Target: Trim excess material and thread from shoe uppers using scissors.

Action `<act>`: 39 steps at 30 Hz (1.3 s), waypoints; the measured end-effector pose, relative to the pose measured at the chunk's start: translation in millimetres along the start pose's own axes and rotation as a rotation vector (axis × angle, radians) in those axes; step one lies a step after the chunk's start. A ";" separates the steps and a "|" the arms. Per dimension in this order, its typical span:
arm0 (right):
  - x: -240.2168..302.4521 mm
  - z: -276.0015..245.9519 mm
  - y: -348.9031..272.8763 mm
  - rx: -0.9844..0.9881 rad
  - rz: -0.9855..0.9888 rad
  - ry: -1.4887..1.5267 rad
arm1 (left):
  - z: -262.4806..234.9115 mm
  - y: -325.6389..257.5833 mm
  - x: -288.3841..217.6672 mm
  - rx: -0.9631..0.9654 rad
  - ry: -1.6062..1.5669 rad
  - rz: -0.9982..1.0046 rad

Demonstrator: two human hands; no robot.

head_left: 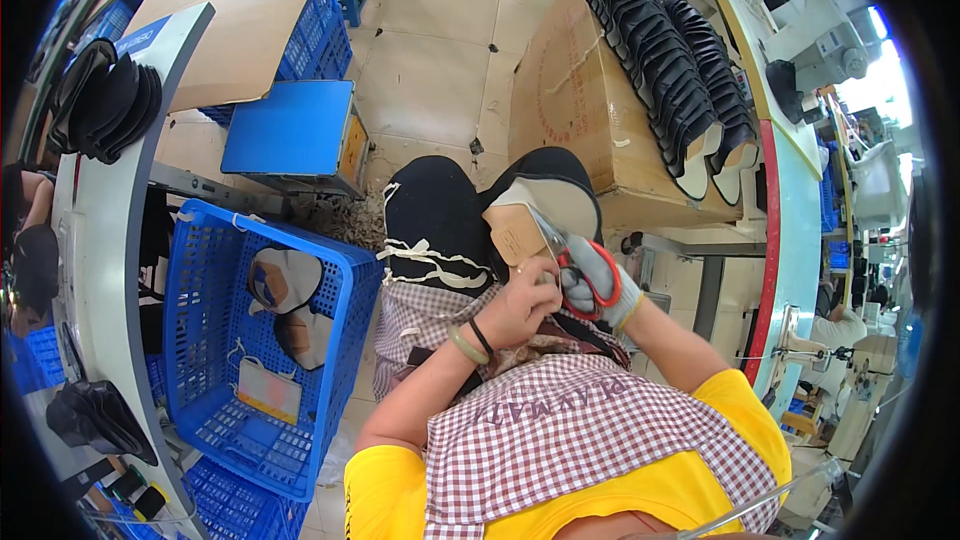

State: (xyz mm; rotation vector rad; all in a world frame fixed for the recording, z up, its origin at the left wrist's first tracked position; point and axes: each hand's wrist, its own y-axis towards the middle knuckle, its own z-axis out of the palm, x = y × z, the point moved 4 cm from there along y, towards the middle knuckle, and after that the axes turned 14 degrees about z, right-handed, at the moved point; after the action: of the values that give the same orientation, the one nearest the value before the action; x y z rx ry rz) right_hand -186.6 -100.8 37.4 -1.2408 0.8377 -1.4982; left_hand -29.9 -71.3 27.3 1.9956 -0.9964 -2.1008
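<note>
A shoe upper (563,204) with a pale lining, dark outer edge and tan heel piece lies over my right knee. My bare left hand (524,306) is closed in a pinch at the lower edge of that tan piece. In my right hand (596,270), which wears a grey-white glove, is a pair of scissors (612,297) with red handles, its fingers wrapped round the grips. The blades reach along the right side of the tan piece; their tips are hard to make out. Pale strips of trimmed material (432,253) hang across my left thigh.
On my left stands a blue plastic basket (345,340) with several shoe uppers (287,278) inside. To the right, a cardboard box (560,90) bears long rows of stacked black uppers (650,55). A blue-topped stool (285,128) is ahead left. Worktables flank me, one red-edged (767,240).
</note>
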 end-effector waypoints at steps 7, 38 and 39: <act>-41.0 -17.8 -7.9 0.215 -0.086 0.290 | 9.3 -11.9 -5.2 0.127 0.120 0.074; -18.3 -15.0 -1.3 0.130 -0.218 0.288 | -41.4 84.0 86.6 0.187 0.599 -0.065; -18.3 -12.9 -0.4 0.145 -0.241 0.221 | -43.5 76.8 87.8 0.088 0.411 -0.172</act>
State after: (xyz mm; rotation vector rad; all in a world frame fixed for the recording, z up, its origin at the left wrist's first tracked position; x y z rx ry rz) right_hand -199.2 -84.2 29.4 -1.1115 0.7244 -1.8820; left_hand -31.5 -190.6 -8.2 2.4959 -0.8792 -1.6288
